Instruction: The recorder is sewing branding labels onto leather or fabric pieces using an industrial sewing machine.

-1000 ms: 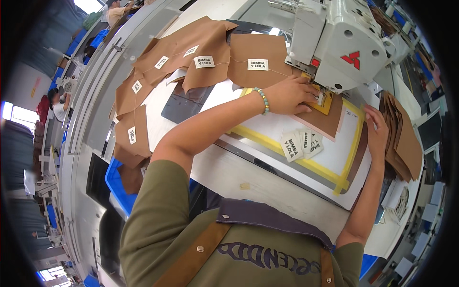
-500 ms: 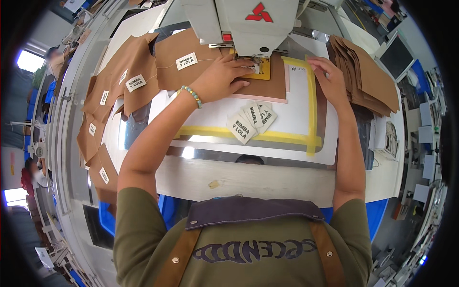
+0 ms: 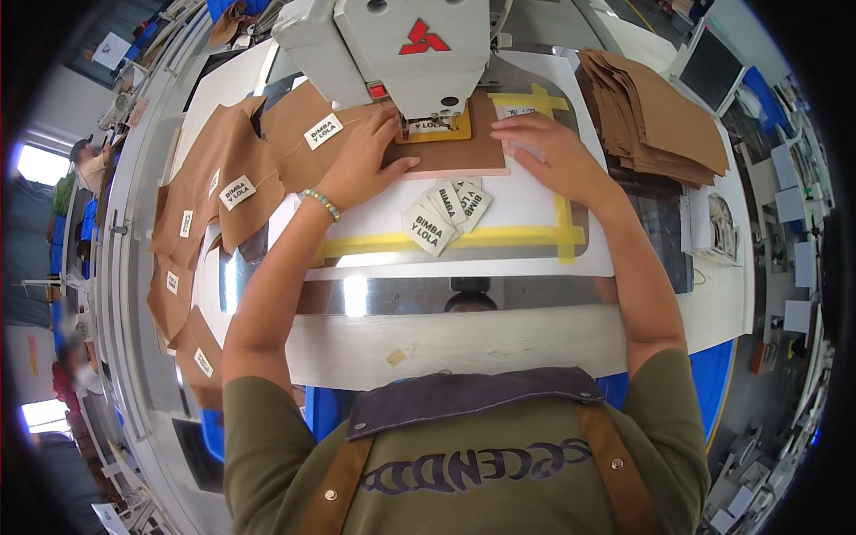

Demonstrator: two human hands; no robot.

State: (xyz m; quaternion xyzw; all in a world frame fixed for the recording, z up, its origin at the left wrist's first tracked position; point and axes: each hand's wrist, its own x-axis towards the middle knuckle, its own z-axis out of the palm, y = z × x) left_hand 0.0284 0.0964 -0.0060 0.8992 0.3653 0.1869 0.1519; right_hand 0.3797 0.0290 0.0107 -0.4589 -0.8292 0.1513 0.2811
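- Head view, looking down over your own chest and forearms: the grey sewing machine (image 3: 419, 53) now sits at top centre, where a second ago it stood off to the upper right, so you have squared yourself up to it.
- Your desk (image 3: 464, 339) spreads pale below the machine, with a yellow taped frame (image 3: 499, 239) marking a white work area on it.
- A fan of tan leather pieces with white labels (image 3: 223, 192) trails off to your left; half a second ago it sat closer to the middle of the view.
- A stack of plain tan pieces (image 3: 660, 111) lies to your right, well apart from both hands.
- The brown leather piece (image 3: 450, 152) you are working lies flat under the machine head, with a yellow label plate (image 3: 437, 129) on it at the needle.
- Your left hand (image 3: 361, 160) lies flat, fingers spread, pressing the left edge of that piece, as it did half a second ago.
- Your right hand (image 3: 548, 152) has come in from the far right edge of the frame and now rests flat, fingers spread, on the piece's right edge.
- Both hands holding it down suggests, as a judgement, that the piece is placed for stitching.
- Three loose white labels (image 3: 446, 214) lie just below the piece, untouched.
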